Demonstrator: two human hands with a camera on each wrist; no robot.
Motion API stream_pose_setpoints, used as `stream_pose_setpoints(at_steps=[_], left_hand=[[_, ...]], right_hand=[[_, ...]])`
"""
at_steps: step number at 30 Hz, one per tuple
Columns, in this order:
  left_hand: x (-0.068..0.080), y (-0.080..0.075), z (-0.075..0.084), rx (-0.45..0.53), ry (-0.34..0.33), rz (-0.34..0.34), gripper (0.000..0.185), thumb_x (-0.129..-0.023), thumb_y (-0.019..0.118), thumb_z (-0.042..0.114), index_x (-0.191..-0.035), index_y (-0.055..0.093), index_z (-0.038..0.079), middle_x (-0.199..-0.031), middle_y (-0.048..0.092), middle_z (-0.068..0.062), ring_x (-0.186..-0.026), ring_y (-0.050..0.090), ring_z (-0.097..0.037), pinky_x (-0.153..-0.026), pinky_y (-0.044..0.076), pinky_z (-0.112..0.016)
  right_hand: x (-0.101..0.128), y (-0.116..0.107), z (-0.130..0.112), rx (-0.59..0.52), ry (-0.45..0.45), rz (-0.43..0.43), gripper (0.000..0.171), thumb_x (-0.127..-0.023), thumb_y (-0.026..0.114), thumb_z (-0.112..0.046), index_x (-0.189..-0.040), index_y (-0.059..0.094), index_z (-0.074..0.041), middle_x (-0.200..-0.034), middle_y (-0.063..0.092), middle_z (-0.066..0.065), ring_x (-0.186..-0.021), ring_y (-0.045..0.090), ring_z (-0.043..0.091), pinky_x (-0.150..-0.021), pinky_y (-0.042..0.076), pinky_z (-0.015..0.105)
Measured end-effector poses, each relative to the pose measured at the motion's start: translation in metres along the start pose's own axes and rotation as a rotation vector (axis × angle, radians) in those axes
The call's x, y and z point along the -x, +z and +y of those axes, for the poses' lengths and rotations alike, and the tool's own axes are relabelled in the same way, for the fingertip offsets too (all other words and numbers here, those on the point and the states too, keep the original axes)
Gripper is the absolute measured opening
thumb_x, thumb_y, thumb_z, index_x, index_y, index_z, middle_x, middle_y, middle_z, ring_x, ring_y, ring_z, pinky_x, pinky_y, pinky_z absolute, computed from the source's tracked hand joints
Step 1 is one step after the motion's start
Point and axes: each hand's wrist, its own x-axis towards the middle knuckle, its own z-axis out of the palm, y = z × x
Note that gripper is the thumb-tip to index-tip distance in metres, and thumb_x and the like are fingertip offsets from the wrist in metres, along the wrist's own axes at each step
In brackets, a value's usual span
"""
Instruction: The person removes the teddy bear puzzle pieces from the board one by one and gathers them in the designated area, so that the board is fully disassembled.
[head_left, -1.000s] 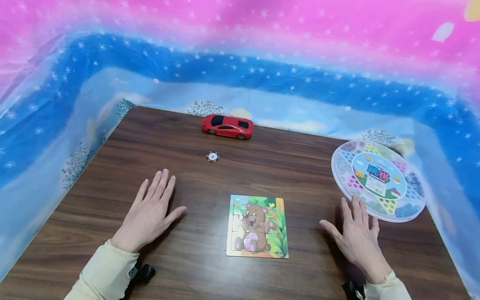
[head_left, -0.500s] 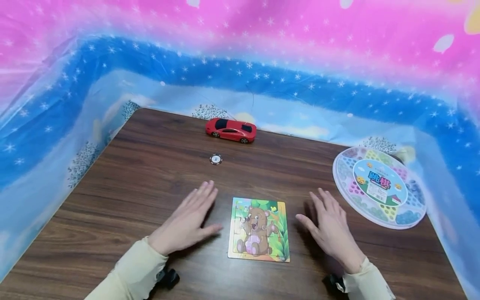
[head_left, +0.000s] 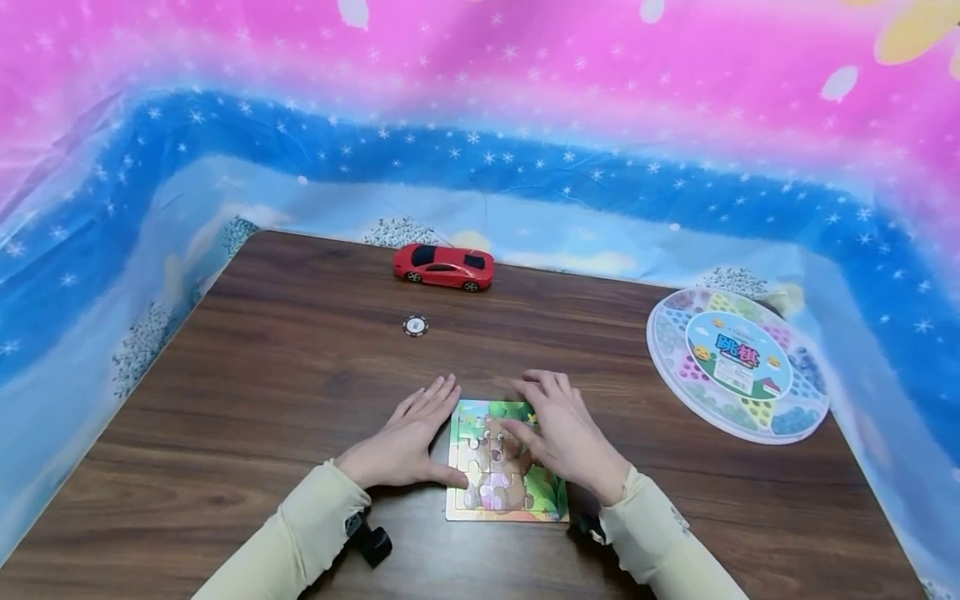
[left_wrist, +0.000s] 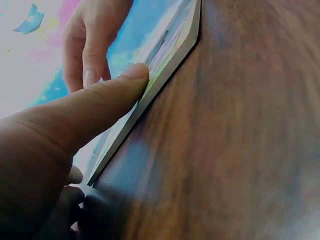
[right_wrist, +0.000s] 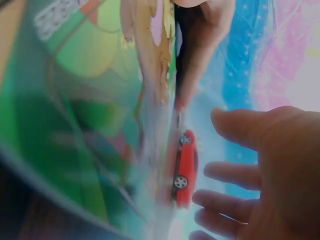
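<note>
- Here the puzzle (head_left: 507, 463), near the desk's (head_left: 225, 400) front edge, is steadied by the flat left hand (head_left: 401, 442), thumb against its left edge.
- The right hand (head_left: 562, 433) is laid open on top, gripping nothing; pressure is best kept light so pieces stay seated.

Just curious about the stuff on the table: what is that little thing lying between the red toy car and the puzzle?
A small round chip lies on the bare wood between the toy car and the puzzle, as the head view shows.

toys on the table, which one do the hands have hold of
The bear puzzle, the flat square board at the near edge: the left hand touches its left edge and the right hand lies on top. The red car, chip and round game board lie untouched.
</note>
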Motion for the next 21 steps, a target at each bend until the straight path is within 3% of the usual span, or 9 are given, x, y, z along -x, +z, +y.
stream_pose_setpoints(at_steps=[9,15,21], left_hand=[[-0.001,0.002,-0.004,0.022,0.051,0.018,0.115,-0.075,0.070,0.068,-0.154,0.019,0.002,-0.162,0.011,-0.011,-0.149,0.002,-0.027,-0.116,0.005,-0.051],[0.000,0.007,-0.003,0.024,0.049,0.066,0.116,-0.074,0.071,0.067,-0.153,0.021,-0.001,-0.161,0.013,-0.013,-0.149,0.005,-0.026,-0.117,0.006,-0.050],[0.002,0.006,-0.005,0.035,0.045,0.096,0.115,-0.073,0.074,0.064,-0.153,0.023,0.000,-0.160,0.015,-0.014,-0.148,0.008,-0.026,-0.117,0.007,-0.049]], right_hand=[[-0.014,0.011,-0.009,-0.032,-0.029,-0.057,0.050,-0.094,0.064,-0.037,-0.135,0.058,-0.009,-0.117,0.050,0.008,-0.096,0.041,0.021,-0.079,0.040,0.035],[-0.017,0.016,-0.011,-0.048,-0.045,-0.118,0.049,-0.092,0.068,-0.036,-0.132,0.060,-0.007,-0.106,0.049,0.004,-0.088,0.039,0.017,-0.070,0.040,0.030],[-0.019,0.021,-0.012,-0.067,-0.059,-0.148,0.047,-0.091,0.069,-0.035,-0.128,0.062,-0.007,-0.104,0.050,0.004,-0.087,0.043,0.016,-0.071,0.041,0.030]])
